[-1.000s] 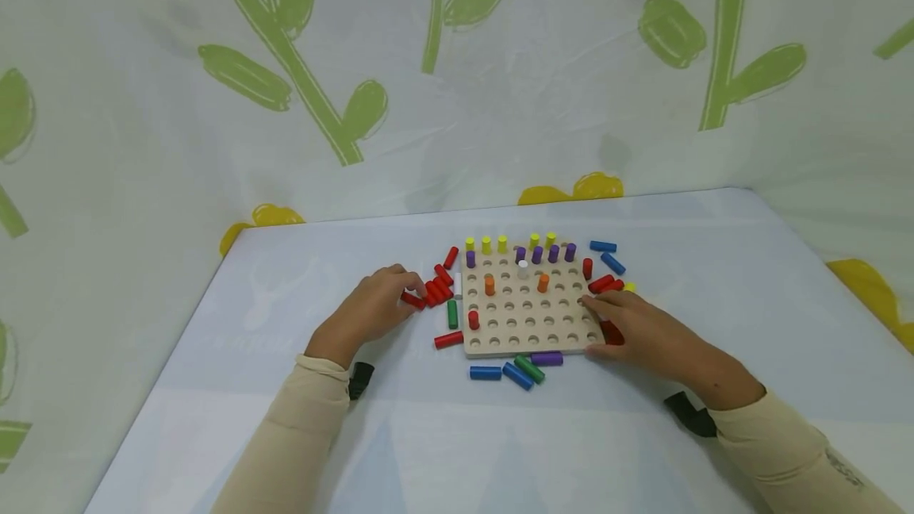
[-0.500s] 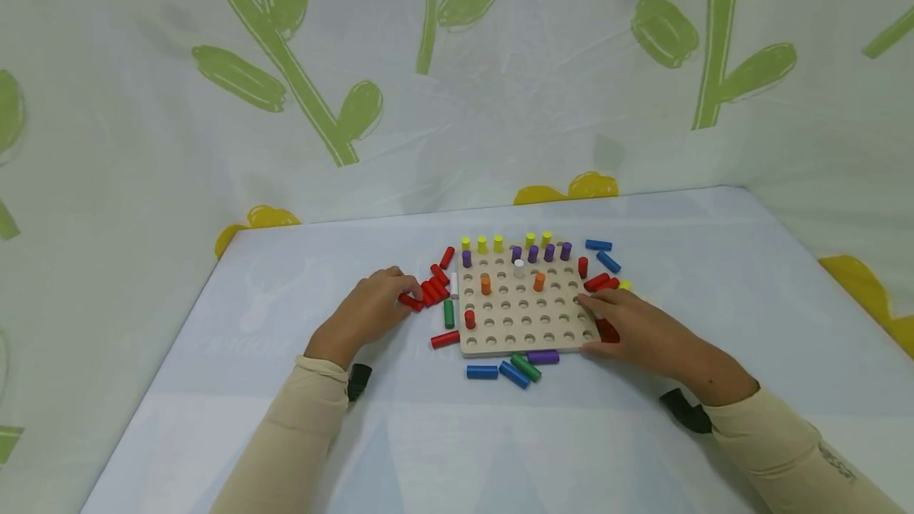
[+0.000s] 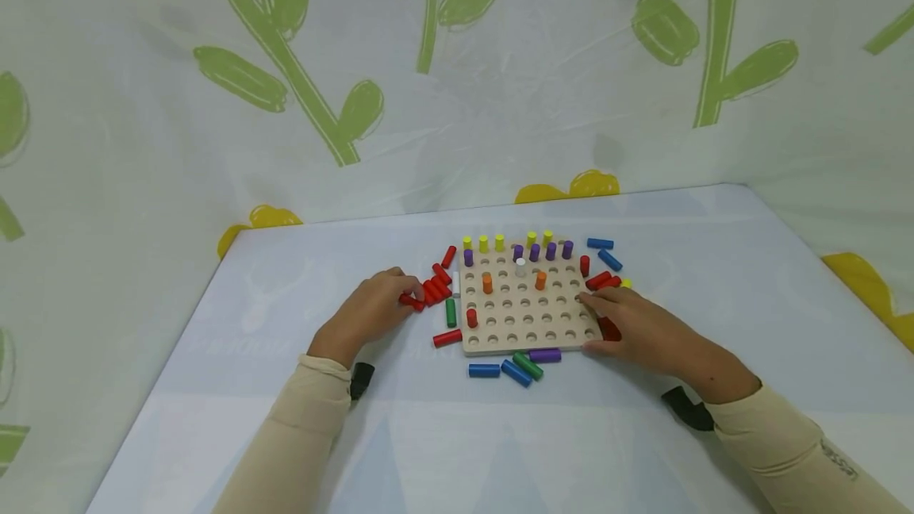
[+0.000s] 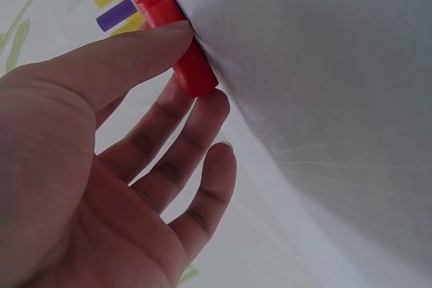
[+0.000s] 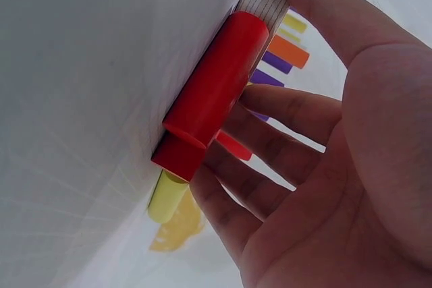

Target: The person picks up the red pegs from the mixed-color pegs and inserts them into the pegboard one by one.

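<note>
My left hand (image 3: 371, 309) pinches a red peg (image 4: 196, 69) between thumb and fingers, low over the table left of the wooden pegboard (image 3: 528, 349). More red pegs (image 3: 432, 292) lie just beyond its fingertips. At the board's right side is my right hand (image 3: 646, 335), its thumb at the near corner and its fingers loosely extended along the edge. A red peg (image 5: 216, 82) lies beside the board under that hand, between thumb and fingers but not gripped. Yellow, purple, orange, white and red pegs stand in some of the board's holes.
Blue pegs (image 3: 484, 370), a green peg (image 3: 528, 364) and a purple peg (image 3: 546, 355) lie in front of the board. Another green peg (image 3: 451, 312) and a white peg (image 3: 455, 284) lie along its left side. Two blue pegs (image 3: 610, 259) lie at the back right.
The view shifts slightly. Both hands stay nearly where they were, the left with the red peg and the right at the board's edge.
</note>
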Demonstrator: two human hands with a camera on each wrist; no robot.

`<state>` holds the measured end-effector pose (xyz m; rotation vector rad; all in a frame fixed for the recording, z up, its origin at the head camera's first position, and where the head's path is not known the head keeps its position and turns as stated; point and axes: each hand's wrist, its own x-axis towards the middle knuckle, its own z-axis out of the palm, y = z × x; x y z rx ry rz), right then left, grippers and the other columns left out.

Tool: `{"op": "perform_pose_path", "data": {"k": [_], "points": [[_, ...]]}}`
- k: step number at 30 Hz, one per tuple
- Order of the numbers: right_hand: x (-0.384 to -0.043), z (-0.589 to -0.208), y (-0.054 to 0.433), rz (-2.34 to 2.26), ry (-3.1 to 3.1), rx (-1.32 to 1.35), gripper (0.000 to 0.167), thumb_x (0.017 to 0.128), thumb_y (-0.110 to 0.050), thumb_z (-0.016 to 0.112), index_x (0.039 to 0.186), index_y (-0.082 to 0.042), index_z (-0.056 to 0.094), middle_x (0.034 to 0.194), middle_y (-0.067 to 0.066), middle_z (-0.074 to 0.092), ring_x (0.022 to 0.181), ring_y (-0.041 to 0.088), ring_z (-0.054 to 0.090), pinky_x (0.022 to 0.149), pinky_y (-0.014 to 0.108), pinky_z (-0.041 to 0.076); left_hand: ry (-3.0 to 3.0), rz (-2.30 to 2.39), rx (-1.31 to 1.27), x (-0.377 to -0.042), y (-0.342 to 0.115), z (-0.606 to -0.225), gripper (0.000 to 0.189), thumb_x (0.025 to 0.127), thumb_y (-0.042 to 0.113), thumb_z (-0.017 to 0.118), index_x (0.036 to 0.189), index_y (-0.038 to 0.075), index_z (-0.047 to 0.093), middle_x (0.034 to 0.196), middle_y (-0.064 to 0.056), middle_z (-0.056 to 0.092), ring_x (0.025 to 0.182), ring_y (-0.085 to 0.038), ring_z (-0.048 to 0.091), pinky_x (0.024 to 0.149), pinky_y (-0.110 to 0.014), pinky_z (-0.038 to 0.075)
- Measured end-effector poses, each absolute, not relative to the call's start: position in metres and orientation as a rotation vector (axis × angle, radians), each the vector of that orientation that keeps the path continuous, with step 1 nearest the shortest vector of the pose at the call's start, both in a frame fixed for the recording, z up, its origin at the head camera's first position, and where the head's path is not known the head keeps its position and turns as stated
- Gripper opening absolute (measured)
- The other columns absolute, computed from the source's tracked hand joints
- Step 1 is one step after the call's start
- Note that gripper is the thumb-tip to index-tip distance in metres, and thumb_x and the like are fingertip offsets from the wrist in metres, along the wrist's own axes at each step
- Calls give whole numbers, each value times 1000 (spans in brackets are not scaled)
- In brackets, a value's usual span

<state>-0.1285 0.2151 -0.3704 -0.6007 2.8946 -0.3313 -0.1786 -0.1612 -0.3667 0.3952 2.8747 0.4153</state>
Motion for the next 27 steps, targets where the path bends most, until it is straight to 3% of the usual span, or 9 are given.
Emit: {"op": "perform_pose_path", "data": {"k": [27], "points": [[-130,-370,215,-339,2886,-592,81,83,-48,78,145,-5,50,139,25,54,126,42,53,99,55,52,2837,439,367,-179,-162,-364,23,88,16,78,110,22,73,107,-2,64,103,-21,59,93,-37,57]]}}
